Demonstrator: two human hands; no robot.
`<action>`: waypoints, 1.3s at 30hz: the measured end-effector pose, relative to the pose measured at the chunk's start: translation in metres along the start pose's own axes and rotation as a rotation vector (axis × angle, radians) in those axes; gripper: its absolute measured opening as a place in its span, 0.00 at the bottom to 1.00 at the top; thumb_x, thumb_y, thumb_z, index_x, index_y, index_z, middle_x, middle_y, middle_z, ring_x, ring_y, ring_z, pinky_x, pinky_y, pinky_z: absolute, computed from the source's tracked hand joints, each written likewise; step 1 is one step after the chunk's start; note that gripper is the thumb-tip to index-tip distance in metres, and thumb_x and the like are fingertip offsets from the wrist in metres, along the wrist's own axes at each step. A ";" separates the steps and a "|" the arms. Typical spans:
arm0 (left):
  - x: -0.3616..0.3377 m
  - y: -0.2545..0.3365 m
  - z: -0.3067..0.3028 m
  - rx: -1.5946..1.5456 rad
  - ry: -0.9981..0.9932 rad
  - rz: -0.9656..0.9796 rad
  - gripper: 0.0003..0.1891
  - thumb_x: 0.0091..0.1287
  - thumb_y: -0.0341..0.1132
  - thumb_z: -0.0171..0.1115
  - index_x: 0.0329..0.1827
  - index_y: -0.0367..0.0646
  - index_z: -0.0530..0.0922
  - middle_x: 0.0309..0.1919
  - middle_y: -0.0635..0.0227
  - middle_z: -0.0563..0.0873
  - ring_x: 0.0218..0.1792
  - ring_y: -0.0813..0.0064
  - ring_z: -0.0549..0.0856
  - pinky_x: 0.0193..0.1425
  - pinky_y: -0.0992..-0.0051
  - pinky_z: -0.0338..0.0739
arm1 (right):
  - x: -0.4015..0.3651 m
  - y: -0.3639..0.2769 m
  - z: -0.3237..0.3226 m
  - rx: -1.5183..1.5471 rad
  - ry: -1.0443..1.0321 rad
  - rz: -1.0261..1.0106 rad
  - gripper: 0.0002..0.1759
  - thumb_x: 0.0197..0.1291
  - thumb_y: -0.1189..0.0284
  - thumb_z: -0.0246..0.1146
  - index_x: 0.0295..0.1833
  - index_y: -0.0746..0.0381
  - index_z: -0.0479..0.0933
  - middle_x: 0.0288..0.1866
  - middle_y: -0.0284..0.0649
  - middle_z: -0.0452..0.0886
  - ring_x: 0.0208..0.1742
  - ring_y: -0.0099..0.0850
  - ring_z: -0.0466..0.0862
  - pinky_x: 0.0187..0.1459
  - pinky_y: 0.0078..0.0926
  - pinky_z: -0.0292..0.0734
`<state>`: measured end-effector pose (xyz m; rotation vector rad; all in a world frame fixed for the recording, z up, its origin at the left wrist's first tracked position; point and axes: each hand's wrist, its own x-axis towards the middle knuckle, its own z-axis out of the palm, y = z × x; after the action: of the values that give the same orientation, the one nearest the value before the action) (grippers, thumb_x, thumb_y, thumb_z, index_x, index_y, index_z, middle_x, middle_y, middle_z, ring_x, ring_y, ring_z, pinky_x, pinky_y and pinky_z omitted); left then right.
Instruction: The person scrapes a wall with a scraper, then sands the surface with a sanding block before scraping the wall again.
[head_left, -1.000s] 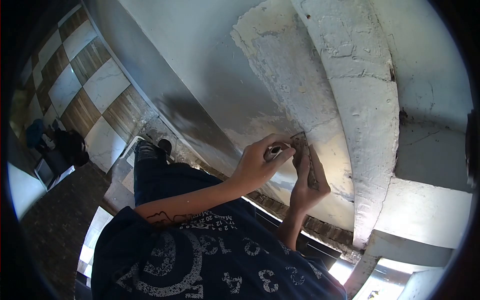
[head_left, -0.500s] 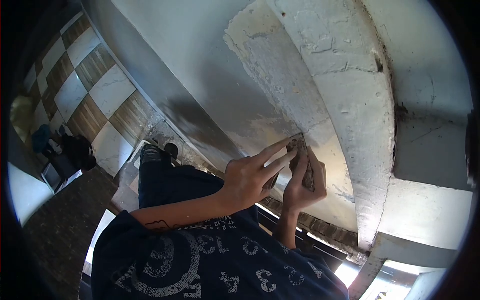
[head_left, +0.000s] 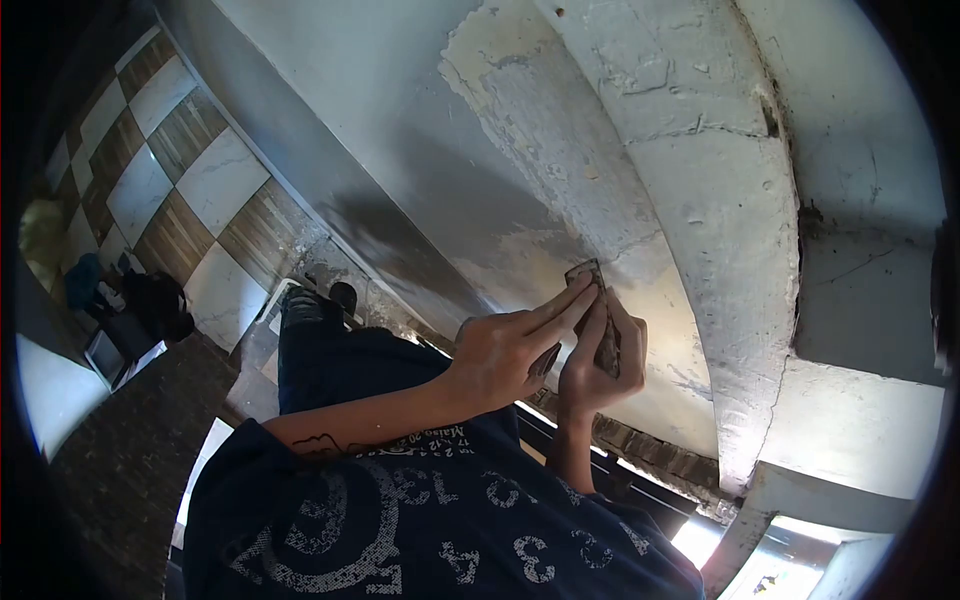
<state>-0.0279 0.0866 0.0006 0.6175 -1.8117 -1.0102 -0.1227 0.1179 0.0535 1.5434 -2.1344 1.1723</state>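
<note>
Two bare hands at a patched wall, with directions read as on a clock face centred on the strip. We see the left hand (head_left: 490, 360) at nine o'clock, its two foremost fingers stretched out to the upper end of a flat, grimy strip (head_left: 608, 352). Its lower fingers appear curled round a small dark piece (head_left: 545, 361), whose full form we cannot make out. The right hand (head_left: 602, 385) is clenched on the strip, which lies aslant from about eleven to five o'clock, close in front of the wall (head_left: 430, 170); whether it touches the surface we cannot tell.

We judge the step in hand to be one of steadying and fingering the strip — the right hand bears it, the left works at its tip. Any further move calls, in our judgement, for a firm right-hand grip and light left fingertips — the small dark piece kept secure in the palm.

Beyond the strip we note a rough, flaking patch (head_left: 540, 110) at eleven o'clock, a cracked pale band (head_left: 700, 180) at two, and a chequered floor (head_left: 145, 190) at ten.
</note>
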 end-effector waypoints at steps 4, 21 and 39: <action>0.004 -0.004 -0.003 -0.047 0.066 -0.025 0.39 0.45 0.25 0.66 0.67 0.41 0.67 0.65 0.61 0.71 0.42 0.69 0.86 0.37 0.75 0.82 | 0.006 -0.011 0.016 0.008 0.017 -0.071 0.08 0.54 0.85 0.61 0.40 0.71 0.81 0.29 0.41 0.81 0.29 0.25 0.80 0.30 0.20 0.74; 0.005 -0.010 0.006 -0.009 0.182 -0.016 0.40 0.46 0.26 0.67 0.68 0.48 0.67 0.66 0.69 0.71 0.30 0.72 0.86 0.29 0.77 0.80 | 0.008 -0.015 0.018 0.025 0.029 -0.065 0.06 0.54 0.86 0.61 0.39 0.70 0.80 0.29 0.40 0.79 0.28 0.25 0.78 0.31 0.19 0.72; -0.004 -0.023 0.008 0.083 0.082 0.031 0.40 0.40 0.28 0.70 0.64 0.43 0.71 0.64 0.68 0.73 0.26 0.77 0.83 0.27 0.79 0.78 | -0.010 -0.001 0.024 0.084 0.039 0.022 0.04 0.52 0.85 0.63 0.35 0.70 0.79 0.27 0.41 0.79 0.27 0.26 0.78 0.30 0.22 0.72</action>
<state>-0.0341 0.0802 -0.0225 0.6701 -1.7928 -0.8804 -0.1120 0.1068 0.0330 1.5221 -2.1081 1.3039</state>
